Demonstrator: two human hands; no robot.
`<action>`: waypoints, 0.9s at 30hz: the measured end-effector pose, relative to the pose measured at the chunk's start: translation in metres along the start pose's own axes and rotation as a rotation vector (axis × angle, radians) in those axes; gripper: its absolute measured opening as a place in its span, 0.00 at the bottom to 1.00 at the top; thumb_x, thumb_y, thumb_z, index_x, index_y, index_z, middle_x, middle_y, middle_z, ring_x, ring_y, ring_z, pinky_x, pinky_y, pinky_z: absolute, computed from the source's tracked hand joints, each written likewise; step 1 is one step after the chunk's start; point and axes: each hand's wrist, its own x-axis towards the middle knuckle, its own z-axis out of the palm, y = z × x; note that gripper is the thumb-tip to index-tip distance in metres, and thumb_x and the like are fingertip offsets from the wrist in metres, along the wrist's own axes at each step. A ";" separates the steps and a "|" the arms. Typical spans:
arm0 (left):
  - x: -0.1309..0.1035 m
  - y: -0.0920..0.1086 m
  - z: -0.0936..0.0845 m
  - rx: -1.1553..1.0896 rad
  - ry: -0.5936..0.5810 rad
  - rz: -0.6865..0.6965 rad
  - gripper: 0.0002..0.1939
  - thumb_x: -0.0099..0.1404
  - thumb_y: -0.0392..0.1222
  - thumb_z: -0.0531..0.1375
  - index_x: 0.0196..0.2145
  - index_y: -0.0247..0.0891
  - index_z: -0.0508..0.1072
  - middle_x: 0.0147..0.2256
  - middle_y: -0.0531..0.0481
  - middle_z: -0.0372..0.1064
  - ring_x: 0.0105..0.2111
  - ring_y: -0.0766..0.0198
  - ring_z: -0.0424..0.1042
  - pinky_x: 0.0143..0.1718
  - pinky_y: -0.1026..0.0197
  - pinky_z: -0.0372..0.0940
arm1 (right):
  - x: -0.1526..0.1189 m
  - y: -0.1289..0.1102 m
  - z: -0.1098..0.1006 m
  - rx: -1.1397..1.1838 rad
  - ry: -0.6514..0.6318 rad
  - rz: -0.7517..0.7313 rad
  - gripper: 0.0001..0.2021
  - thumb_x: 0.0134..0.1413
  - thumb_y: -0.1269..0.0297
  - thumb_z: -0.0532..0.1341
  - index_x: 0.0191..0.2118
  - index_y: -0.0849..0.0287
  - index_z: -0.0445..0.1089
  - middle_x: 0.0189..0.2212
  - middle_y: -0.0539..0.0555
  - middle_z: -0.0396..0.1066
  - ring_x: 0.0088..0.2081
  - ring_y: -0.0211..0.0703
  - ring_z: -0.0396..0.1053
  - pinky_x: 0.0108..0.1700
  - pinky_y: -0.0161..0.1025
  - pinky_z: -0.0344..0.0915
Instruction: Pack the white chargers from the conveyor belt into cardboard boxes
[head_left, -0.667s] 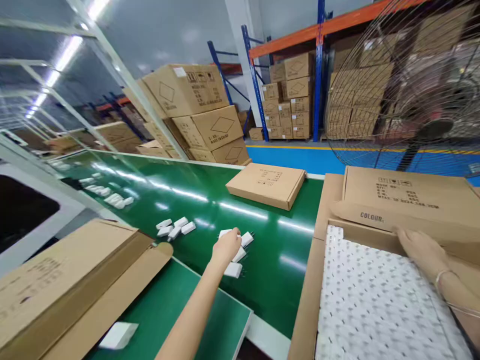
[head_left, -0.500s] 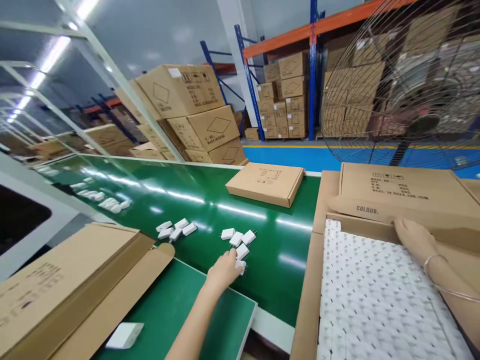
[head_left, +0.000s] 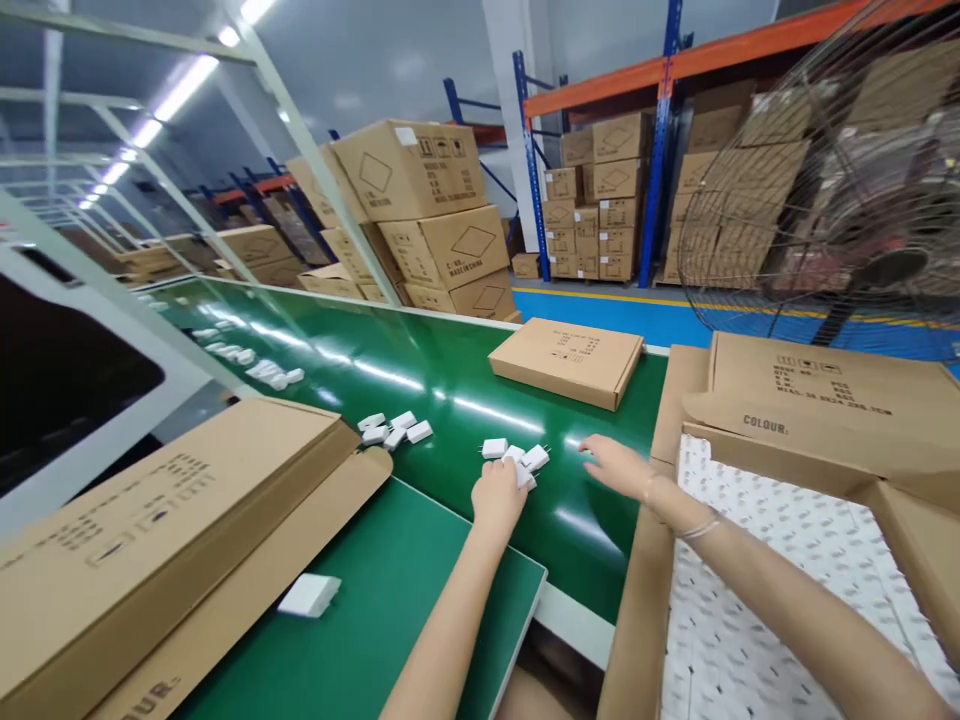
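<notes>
My left hand (head_left: 498, 494) is over the green conveyor belt, its fingers closed on a small white plug charger (head_left: 527, 481) at the near side of a loose group. Touching or close beside it lie other white chargers (head_left: 495, 448), some with metal pins showing. My right hand (head_left: 616, 466) is above the belt to the right of that group, fingers and thumb apart, holding nothing. Under my right forearm stands an open cardboard box (head_left: 795, 458) packed with rows of white chargers (head_left: 750, 560).
A flat closed carton (head_left: 567, 362) lies on the belt (head_left: 442, 500). Another group of chargers (head_left: 396, 432) sits further left. At the left is an open carton (head_left: 172, 500), with one white charger (head_left: 309, 595) beside it. A large fan (head_left: 847, 220) stands behind the right box.
My right hand has left the packed box and moved left over the belt. My left hand stays at the charger group, now nearer the others. The view has turned slightly left.
</notes>
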 end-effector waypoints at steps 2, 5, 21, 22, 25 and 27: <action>0.009 0.006 -0.003 -0.022 -0.011 0.005 0.15 0.61 0.36 0.53 0.46 0.30 0.65 0.46 0.37 0.67 0.51 0.52 0.62 0.44 0.57 0.62 | 0.029 -0.016 0.027 0.007 -0.022 -0.041 0.19 0.53 0.76 0.57 0.52 0.63 0.63 0.52 0.59 0.63 0.53 0.48 0.60 0.54 0.44 0.58; 0.020 0.015 -0.003 -0.061 -0.041 0.020 0.15 0.59 0.31 0.54 0.45 0.30 0.67 0.44 0.36 0.69 0.50 0.54 0.65 0.44 0.58 0.63 | 0.056 -0.025 0.054 0.021 -0.056 -0.073 0.21 0.53 0.75 0.59 0.54 0.62 0.61 0.55 0.59 0.60 0.55 0.50 0.58 0.53 0.50 0.58; -0.025 0.009 0.019 -0.451 -0.081 0.287 0.22 0.54 0.39 0.59 0.47 0.46 0.63 0.44 0.52 0.70 0.42 0.59 0.71 0.36 0.64 0.62 | 0.001 -0.025 0.012 0.006 -0.313 -0.064 0.18 0.42 0.78 0.61 0.43 0.61 0.64 0.37 0.55 0.66 0.38 0.45 0.66 0.36 0.36 0.60; -0.029 0.012 0.021 -0.434 -0.107 0.321 0.25 0.53 0.36 0.58 0.50 0.45 0.61 0.47 0.50 0.69 0.42 0.58 0.71 0.37 0.63 0.62 | -0.006 -0.027 0.013 -0.010 -0.329 -0.066 0.20 0.42 0.78 0.61 0.45 0.62 0.64 0.39 0.57 0.66 0.40 0.48 0.66 0.38 0.38 0.60; -0.037 0.012 0.024 -0.426 -0.141 0.327 0.33 0.54 0.31 0.54 0.57 0.43 0.53 0.53 0.46 0.64 0.44 0.59 0.71 0.41 0.63 0.62 | -0.021 -0.033 0.017 -0.048 -0.347 -0.064 0.34 0.37 0.78 0.66 0.55 0.65 0.58 0.46 0.63 0.63 0.47 0.55 0.62 0.47 0.44 0.60; -0.041 0.011 0.025 -0.441 -0.096 0.245 0.28 0.58 0.30 0.51 0.56 0.41 0.54 0.54 0.45 0.64 0.46 0.59 0.70 0.43 0.62 0.61 | -0.027 -0.039 0.018 -0.048 -0.337 -0.067 0.40 0.37 0.72 0.70 0.58 0.62 0.54 0.51 0.64 0.59 0.51 0.57 0.58 0.48 0.46 0.60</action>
